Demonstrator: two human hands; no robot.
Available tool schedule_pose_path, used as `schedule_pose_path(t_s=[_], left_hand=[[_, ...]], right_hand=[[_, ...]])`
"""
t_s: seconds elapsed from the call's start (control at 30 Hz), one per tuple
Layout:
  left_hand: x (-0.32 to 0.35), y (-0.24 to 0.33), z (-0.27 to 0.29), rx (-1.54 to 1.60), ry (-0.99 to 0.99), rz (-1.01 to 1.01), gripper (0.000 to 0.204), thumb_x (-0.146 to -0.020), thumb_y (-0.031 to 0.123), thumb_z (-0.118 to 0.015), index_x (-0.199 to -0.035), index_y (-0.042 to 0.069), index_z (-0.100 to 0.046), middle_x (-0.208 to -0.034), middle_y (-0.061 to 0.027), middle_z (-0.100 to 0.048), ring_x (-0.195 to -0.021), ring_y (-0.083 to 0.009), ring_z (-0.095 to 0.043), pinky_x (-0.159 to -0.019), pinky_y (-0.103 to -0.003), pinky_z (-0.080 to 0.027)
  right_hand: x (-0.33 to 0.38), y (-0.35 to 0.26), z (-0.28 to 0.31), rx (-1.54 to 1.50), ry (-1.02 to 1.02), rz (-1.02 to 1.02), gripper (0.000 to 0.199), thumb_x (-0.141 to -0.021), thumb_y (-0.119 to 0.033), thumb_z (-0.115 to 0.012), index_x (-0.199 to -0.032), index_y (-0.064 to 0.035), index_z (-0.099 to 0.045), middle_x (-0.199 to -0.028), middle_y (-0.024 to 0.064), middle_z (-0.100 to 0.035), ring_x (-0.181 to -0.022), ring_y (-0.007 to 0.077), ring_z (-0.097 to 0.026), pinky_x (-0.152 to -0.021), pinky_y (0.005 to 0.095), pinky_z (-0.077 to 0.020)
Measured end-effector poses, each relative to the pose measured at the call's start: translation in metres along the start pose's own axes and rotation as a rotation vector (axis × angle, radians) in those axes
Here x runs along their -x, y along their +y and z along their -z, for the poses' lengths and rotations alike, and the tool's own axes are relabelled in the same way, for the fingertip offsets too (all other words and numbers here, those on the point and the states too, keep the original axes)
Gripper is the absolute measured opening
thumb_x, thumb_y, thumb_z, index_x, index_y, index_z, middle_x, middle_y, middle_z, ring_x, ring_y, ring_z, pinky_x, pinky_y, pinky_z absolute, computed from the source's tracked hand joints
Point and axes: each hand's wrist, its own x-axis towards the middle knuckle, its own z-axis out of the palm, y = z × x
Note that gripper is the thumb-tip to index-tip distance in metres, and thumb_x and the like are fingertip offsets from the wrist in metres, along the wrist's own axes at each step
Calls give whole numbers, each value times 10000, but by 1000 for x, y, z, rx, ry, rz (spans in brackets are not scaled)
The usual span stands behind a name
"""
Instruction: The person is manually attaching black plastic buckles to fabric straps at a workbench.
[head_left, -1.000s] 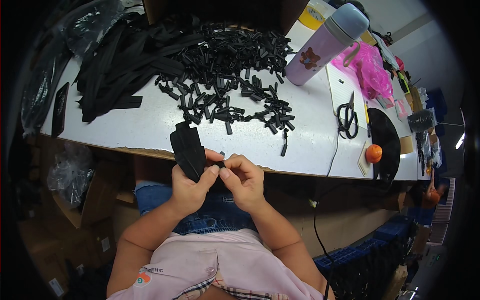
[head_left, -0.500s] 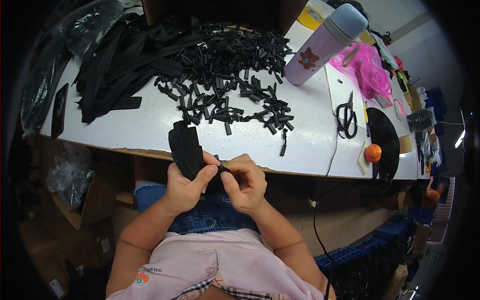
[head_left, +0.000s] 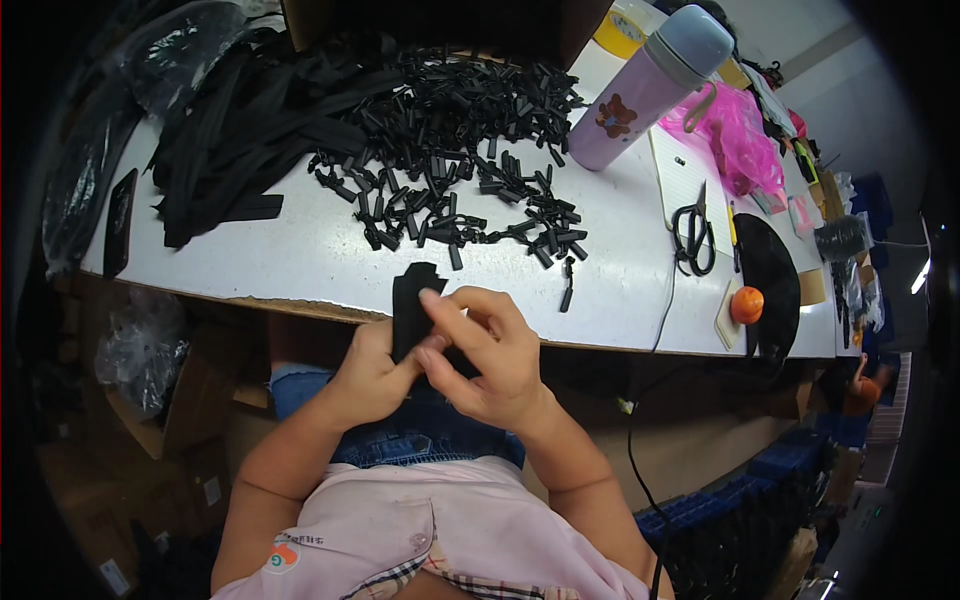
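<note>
Tabletop (head_left: 620, 270), black strips (head_left: 409, 312) lengthwise toward it

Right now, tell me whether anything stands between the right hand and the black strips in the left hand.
Nothing visible does: the right hand has its fingers at the edge of the black strips held by the left hand.

We are wearing a pale pink, smooth fabric top (head_left: 370, 510), its stitched front placket (head_left: 432, 520) carrying a small round pinkish button (head_left: 420, 541). Below that, beige, black and white checked cloth trim (head_left: 480, 586) is lining our neckline. On our left side, a round white emblem with orange and green shapes (head_left: 284, 557) is sitting beside small dark lettering (head_left: 310, 541). We are also wearing blue denim bottoms (head_left: 385, 446) showing a paler leg edge (head_left: 300, 371). Our left hand (head_left: 368, 375) and right hand (head_left: 492, 365) are showing bare, as are our forearms (head_left: 292, 452).
</note>
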Motion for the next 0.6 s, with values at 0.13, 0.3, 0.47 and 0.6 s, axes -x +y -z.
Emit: schedule_pose_path(t_s=[0.13,0.3,0.47,0.6], left_hand=[[-1,-3,1,22,-93,33,163,-745,73,-562,-879,-17,-547,-741,-76,-583,-697,-115,-554,-630,-248,-437],[-1,-2,2,4,-217,183,183,-713,61,-592,-874,-12,-547,-721,-77,-576,-677,-111,-547,-624,-242,-437],[1,1,1,140,-116,140,183,-721,96,-625,-861,8,-548,-765,-22,-555,-689,-76,-500,-629,-215,-418],[6,-7,0,269,105,56,186,-750,155,-625,-835,18,-531,-739,-1,-529,-662,-54,-478,-583,-193,-400]], right_hand=[[4,8,-2,-43,3,31,284,-610,-13,-641,-885,-47,-578,-810,67,-515,-579,153,-453,-445,226,-370],[5,-2,7,-224,-47,-239,182,-647,9,-624,-814,-30,-566,-789,71,-488,-614,110,-458,-487,197,-378],[18,6,3,-538,-29,-404,101,-708,3,-600,-785,-16,-538,-796,47,-489,-635,66,-455,-505,182,-371],[16,2,7,-962,4,-689,60,-760,-29,-573,-801,-2,-539,-746,37,-511,-596,49,-460,-473,166,-366]])
